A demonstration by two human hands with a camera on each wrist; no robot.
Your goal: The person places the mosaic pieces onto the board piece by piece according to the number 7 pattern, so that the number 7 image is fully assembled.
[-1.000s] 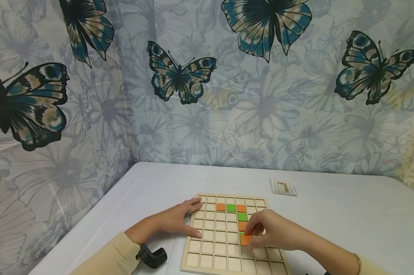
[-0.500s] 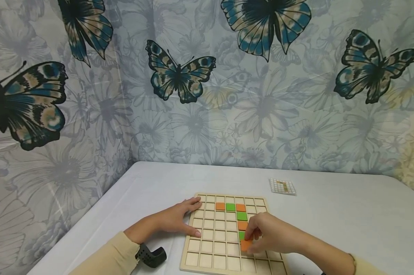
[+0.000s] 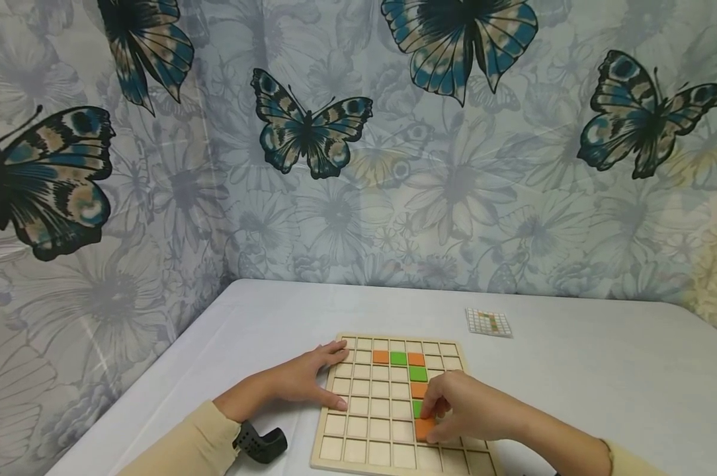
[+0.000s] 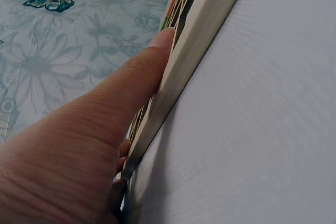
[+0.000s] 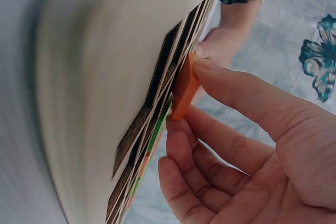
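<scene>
A wooden grid board point(image 3: 355, 430) lies on the white table, with orange and green square tiles in a row near its far side and a column running toward me. My right hand point(image 3: 468, 406) pinches an orange tile point(image 5: 185, 88) between thumb and fingers, over the cell just nearer than the last green tile point(image 3: 417, 408). In the right wrist view that tile stands tilted, partly out of the grid. My left hand point(image 3: 301, 378) rests on the board's left edge, fingers spread; its thumb point(image 4: 142, 66) lies over the rim in the left wrist view.
A small pattern card point(image 3: 489, 322) with a coloured grid lies farther back on the table, right of the board. A black band point(image 3: 263, 443) is around the left wrist. A butterfly-print cloth point(image 3: 311, 231) hangs behind and left of the table.
The right hand has moved slightly toward me with the orange tile, uncovering more of the green tile beyond it. The left hand has stayed on the board's edge.
</scene>
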